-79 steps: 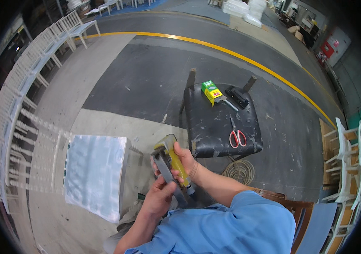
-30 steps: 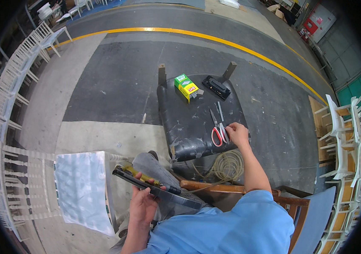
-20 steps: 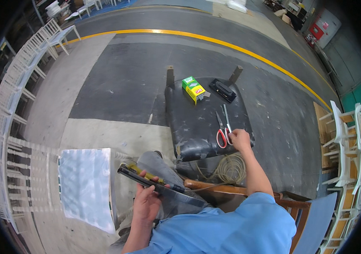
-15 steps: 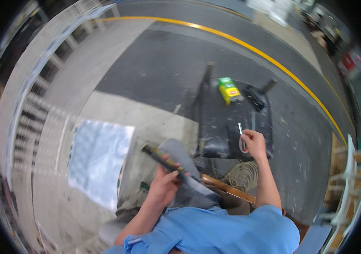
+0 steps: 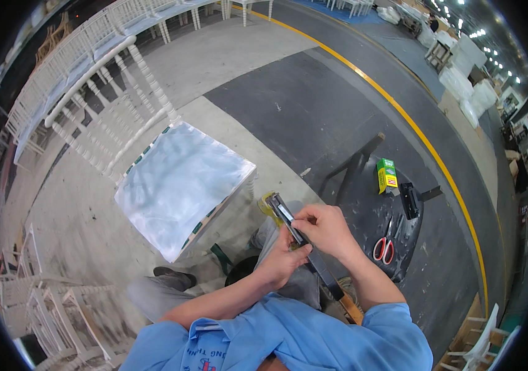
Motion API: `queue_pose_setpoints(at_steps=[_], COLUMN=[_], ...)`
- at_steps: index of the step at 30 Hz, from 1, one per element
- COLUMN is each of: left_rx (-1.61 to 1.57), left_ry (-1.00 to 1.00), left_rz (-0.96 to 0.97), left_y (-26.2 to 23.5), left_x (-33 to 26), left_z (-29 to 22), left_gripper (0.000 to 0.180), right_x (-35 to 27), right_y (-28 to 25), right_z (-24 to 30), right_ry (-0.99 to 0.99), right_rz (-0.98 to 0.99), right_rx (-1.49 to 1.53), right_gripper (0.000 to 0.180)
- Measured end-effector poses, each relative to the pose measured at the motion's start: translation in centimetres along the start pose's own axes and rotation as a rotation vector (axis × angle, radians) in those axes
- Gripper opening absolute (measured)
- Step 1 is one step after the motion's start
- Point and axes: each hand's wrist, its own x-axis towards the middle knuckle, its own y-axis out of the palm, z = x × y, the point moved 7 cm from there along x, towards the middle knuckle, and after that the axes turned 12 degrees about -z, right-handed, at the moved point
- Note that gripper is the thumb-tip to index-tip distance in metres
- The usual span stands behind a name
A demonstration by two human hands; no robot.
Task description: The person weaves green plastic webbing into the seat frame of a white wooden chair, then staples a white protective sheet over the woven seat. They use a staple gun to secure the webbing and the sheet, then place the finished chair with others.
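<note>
My left hand (image 5: 281,264) is wrapped round a long black stapler (image 5: 322,269), held slanting in front of my lap. A silver staple strip (image 5: 285,213) lies in the stapler's channel near its far end. My right hand (image 5: 329,230) is closed there, its thumb and fingertips pinched at the strip; the exact contact is partly hidden. Under the stapler's far end shows a yellowish piece (image 5: 267,209) that I cannot make out. To the right, red-handled scissors (image 5: 384,248), a green and yellow box (image 5: 386,175) and a black tool (image 5: 408,201) rest on a black seat (image 5: 363,219).
At left stands a white chair (image 5: 143,68) with turned spindles and a pale cloth-covered seat (image 5: 180,179). More white chairs (image 5: 72,321) stand lower left and along the back. A yellow floor line (image 5: 394,102) curves past on the right. Brown wood (image 5: 350,309) shows beside my lap.
My right hand has moved left from over the black seat to the stapler, bringing the silver strip into its channel. My view has shifted, and the white chair shows more fully.
</note>
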Motion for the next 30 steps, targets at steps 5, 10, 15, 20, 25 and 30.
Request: queue_pose_setpoints(at_steps=[5, 10, 15, 20, 25, 30], left_rx=[0.049, 0.021, 0.164, 0.168, 0.149, 0.163], left_ry=[0.009, 0.135, 0.273, 0.250, 0.173, 0.130], left_rz=[0.035, 0.018, -0.034, -0.055, -0.053, -0.068], left_y=[-0.9, -1.1, -2.4, -2.5, -3.1, -3.4], left_x=[-0.4, -1.7, -1.9, -2.1, -1.9, -1.8], left_z=[-0.2, -1.6, -2.6, -2.4, -1.7, -1.3], left_gripper=[0.084, 0.094, 0.102, 0.100, 0.096, 0.094], right_x=[0.2, 1.1, 0.0, 1.3, 1.2, 1.1], right_y=[1.7, 1.8, 4.3, 5.3, 6.2, 5.8], right_z=[1.7, -0.9, -4.7, -1.1, 0.8, 3.2], right_ry=[-0.150, -0.006, 0.284, 0.074, 0.003, -0.152], right_rz=[-0.098, -0.191, -0.002, 0.018, -0.049, -0.166], right_rx=[-0.139, 0.059, 0.480, 0.378, 0.218, -0.036], right_gripper=[0.013, 0.018, 0.017, 0.016, 0.014, 0.014])
